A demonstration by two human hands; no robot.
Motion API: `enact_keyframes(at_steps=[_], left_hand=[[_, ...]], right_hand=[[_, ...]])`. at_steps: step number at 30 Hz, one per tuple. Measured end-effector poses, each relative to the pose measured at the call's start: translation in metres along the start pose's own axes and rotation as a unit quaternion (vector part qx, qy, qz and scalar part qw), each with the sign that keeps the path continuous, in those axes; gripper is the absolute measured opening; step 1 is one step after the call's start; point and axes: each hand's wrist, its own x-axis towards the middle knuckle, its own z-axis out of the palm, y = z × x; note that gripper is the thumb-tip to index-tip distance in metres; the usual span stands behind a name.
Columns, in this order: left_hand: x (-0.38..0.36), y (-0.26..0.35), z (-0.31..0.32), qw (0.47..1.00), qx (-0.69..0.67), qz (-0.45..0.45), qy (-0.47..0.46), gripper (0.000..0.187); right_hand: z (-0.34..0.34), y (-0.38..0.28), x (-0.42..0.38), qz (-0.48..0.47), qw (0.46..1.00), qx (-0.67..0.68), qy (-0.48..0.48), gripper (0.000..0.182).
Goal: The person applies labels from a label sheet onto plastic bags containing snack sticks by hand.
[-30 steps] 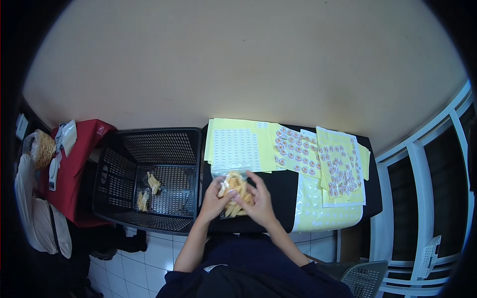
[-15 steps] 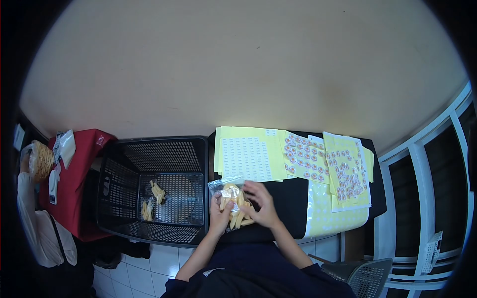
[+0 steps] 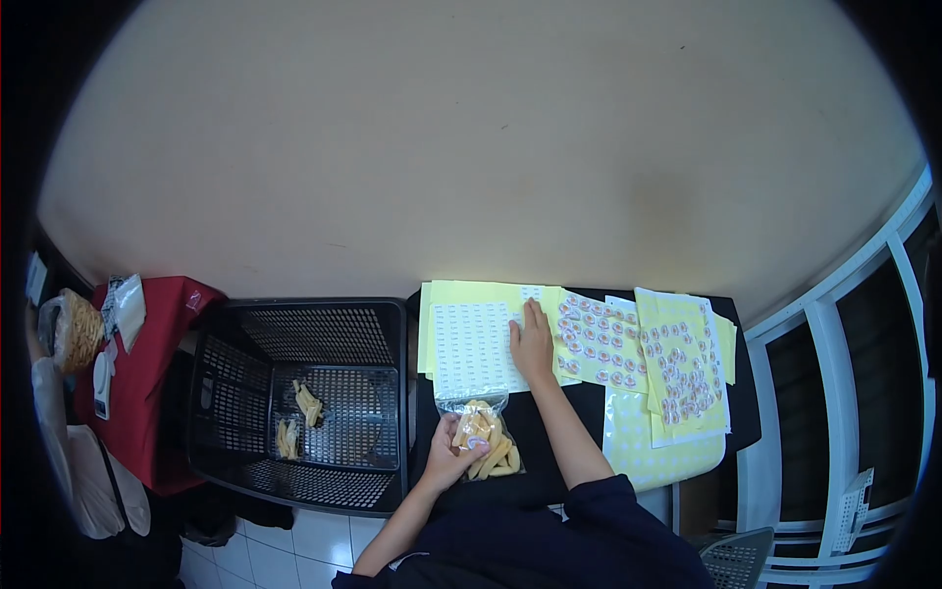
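In my left hand (image 3: 449, 457) is a clear zip-top bag (image 3: 494, 444) of pale yellow, stick-shaped snack pieces, its thumb pressed on the front near a small round sticker. The bag is at the near edge of the black-covered table, overlapping the lower edge of a label sheet. My right hand (image 3: 533, 346) reaches forward, fingers stretched out over the yellow backing of the white label sheet (image 3: 471, 339). Its fingertips touch or hover by a small group of labels (image 3: 531, 293) at the top. Nothing shows in that hand.
Left stands a black plastic crate (image 3: 353, 481) with two snack bags (image 3: 307, 402) inside. Sheets of round stickers (image 3: 601, 339) lie to the right. Beyond the crate, a person's sleeve (image 3: 61, 432) and a big snack bag (image 3: 74, 329) are by a red-covered table (image 3: 162, 383).
My right hand has left the snack bag and moved forward onto the label sheet. My left hand still holds the bag, now slightly further right in view. The camera view has shifted a little.
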Motion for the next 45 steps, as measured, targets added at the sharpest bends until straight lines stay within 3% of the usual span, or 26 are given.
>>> enact_keyframes(at_steps=[8,17,23,25,28,32,33,36,42,45], left_hand=[[0.003,0.001,0.0,1.0,0.007,-0.005,-0.001,0.051],[0.001,0.0,-0.002,1.0,-0.002,-0.016,-0.005,0.051],[0.0,0.006,0.006,0.993,0.098,0.049,-0.044,0.051],[0.001,0.003,0.007,0.991,0.116,0.059,-0.041,0.051],[0.002,0.001,0.005,0.992,0.117,0.048,-0.016,0.049],[0.011,0.004,0.004,0.998,0.06,0.017,0.021,0.046],[0.013,0.004,0.007,0.995,0.075,0.056,0.035,0.045],[0.016,0.016,0.012,0.995,0.087,0.045,0.005,0.044],[0.022,0.036,0.029,0.982,0.155,0.104,0.021,0.048],[0.019,0.048,0.037,0.965,0.208,0.154,0.031,0.049]], right_hand=[[0.001,0.002,-0.001,0.019,1.0,0.015,-0.006,0.037],[0.001,-0.002,0.004,0.034,0.998,0.033,0.033,0.02],[0.0,-0.006,0.01,0.064,0.997,0.05,0.014,0.012],[0.002,0.003,0.014,0.084,0.983,0.15,0.067,0.008],[-0.01,0.006,0.012,0.064,0.974,0.17,0.132,0.007],[-0.04,-0.003,-0.008,0.119,0.95,0.267,0.109,0.006],[-0.047,-0.009,-0.014,0.141,0.931,0.32,0.107,0.008],[-0.071,-0.036,-0.036,0.18,0.904,0.382,0.071,0.008],[-0.114,-0.094,-0.06,0.101,0.935,0.338,-0.01,0.006],[-0.121,-0.111,-0.065,0.003,0.965,0.258,-0.049,0.009]])
